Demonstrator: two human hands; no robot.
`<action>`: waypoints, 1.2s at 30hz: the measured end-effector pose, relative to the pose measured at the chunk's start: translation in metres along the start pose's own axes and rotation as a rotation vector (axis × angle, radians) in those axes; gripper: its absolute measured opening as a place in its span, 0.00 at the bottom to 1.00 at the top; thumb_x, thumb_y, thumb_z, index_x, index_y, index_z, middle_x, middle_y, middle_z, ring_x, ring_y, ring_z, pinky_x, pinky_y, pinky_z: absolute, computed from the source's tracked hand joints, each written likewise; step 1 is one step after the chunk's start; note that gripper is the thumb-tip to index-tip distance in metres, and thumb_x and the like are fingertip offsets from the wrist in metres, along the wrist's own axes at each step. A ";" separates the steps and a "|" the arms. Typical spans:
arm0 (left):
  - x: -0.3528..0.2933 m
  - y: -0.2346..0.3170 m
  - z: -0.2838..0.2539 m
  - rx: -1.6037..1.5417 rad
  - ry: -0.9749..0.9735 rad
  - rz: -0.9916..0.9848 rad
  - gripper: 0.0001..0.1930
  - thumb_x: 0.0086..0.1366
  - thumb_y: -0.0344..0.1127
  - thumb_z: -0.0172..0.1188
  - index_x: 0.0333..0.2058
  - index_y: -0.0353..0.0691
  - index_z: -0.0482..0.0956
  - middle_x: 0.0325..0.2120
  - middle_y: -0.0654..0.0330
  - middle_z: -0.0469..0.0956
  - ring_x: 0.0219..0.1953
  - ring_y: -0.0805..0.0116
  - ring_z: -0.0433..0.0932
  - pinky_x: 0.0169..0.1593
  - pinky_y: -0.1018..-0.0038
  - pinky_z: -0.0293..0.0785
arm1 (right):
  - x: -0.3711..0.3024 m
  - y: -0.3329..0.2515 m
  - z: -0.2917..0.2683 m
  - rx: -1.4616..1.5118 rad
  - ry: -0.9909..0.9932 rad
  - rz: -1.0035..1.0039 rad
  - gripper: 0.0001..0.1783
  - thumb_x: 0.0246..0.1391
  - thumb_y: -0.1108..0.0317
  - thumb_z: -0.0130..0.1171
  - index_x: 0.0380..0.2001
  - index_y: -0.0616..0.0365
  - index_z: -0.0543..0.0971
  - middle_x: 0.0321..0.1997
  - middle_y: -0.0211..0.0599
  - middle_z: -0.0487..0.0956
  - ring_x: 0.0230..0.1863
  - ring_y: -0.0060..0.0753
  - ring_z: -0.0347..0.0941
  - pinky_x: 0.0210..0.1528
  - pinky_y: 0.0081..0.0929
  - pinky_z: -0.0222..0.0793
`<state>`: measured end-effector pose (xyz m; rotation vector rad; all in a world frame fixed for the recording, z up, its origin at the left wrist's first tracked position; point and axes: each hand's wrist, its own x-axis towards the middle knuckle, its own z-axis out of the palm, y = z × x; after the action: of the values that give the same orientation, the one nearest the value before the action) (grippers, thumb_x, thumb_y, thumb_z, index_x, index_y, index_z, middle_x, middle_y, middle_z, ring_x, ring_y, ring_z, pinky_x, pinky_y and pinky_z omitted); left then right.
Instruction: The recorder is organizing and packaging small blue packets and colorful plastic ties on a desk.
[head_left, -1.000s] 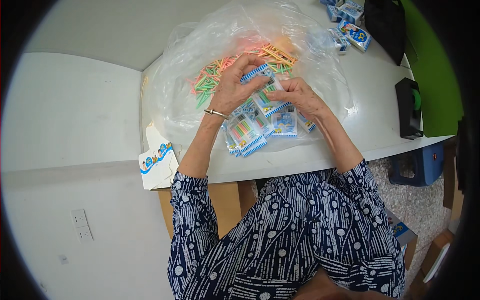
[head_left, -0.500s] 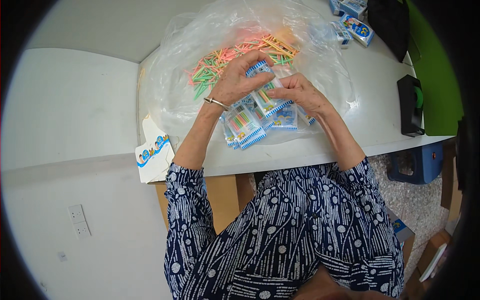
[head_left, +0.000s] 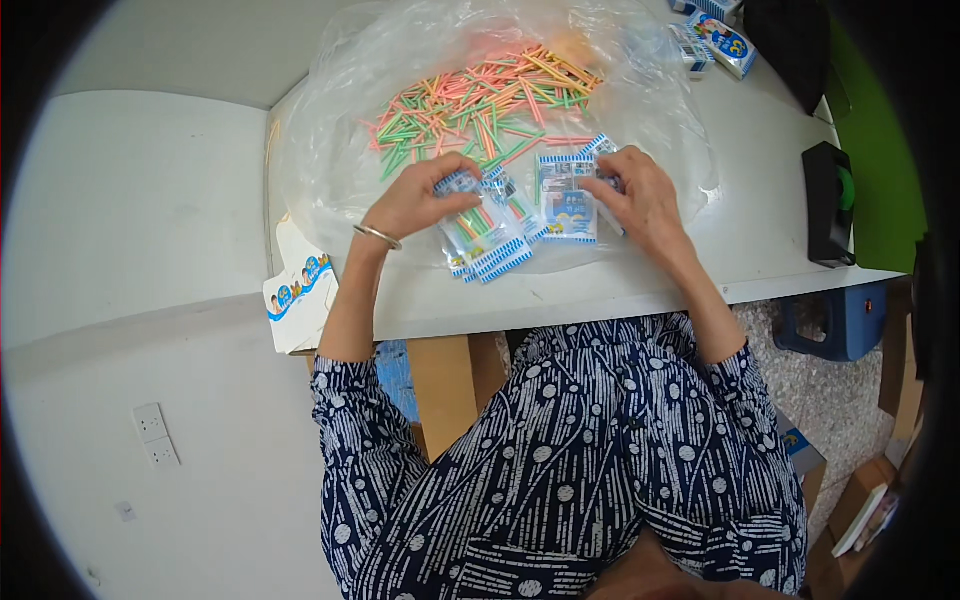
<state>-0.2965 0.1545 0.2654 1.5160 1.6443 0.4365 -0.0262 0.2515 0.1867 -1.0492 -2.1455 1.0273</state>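
Observation:
My left hand (head_left: 425, 205) has its thumb and fingers closed on the upper end of a clear, blue-edged packet of coloured sticks (head_left: 480, 232). Similar packets lie overlapping under and beside it. Over to the right, my right hand (head_left: 645, 205) pinches the edge of a small blue-and-white packet (head_left: 600, 147). Next to its thumb lies another flat packet (head_left: 568, 215); whether it holds sticks is hard to tell. Beyond both hands spreads a loose heap of pink, green, yellow and orange sticks (head_left: 490, 105) on a crumpled clear plastic bag (head_left: 345, 150).
A white printed carton (head_left: 300, 300) sits at the table's left edge. Small boxed packs (head_left: 725, 45) and a black bag (head_left: 785, 50) are at the far right, with a black tape dispenser (head_left: 828, 205) nearer. A blue stool (head_left: 835, 325) stands below the table.
Both hands were together on one filled packet. Now they are apart: the left has come down and left onto the packet pile, the right has moved right to other packets.

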 end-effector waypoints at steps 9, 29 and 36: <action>0.059 0.020 0.048 0.436 0.300 0.470 0.19 0.52 0.38 0.66 0.41 0.38 0.76 0.40 0.56 0.76 0.46 0.58 0.71 0.50 0.66 0.65 | -0.005 0.000 0.025 -0.434 0.165 -0.212 0.26 0.38 0.55 0.67 0.37 0.63 0.75 0.43 0.39 0.70 0.43 0.44 0.65 0.43 0.36 0.62; 0.063 0.019 0.043 -0.168 0.231 0.175 0.11 0.56 0.31 0.63 0.36 0.33 0.73 0.25 0.67 0.75 0.31 0.82 0.72 0.34 0.84 0.69 | 0.015 0.004 0.008 0.277 -0.097 0.162 0.12 0.55 0.66 0.57 0.35 0.65 0.79 0.20 0.28 0.73 0.22 0.19 0.62 0.25 0.21 0.57; 0.062 0.026 0.054 0.301 0.429 0.315 0.25 0.51 0.35 0.67 0.47 0.36 0.70 0.32 0.56 0.79 0.35 0.63 0.76 0.43 0.70 0.71 | 0.011 0.004 -0.008 0.017 0.170 -0.249 0.12 0.53 0.68 0.56 0.39 0.63 0.78 0.32 0.40 0.77 0.29 0.33 0.70 0.31 0.26 0.64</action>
<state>-0.2338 0.2027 0.2317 2.0274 1.8606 0.7532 -0.0248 0.2658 0.1898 -0.8050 -2.0617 0.8086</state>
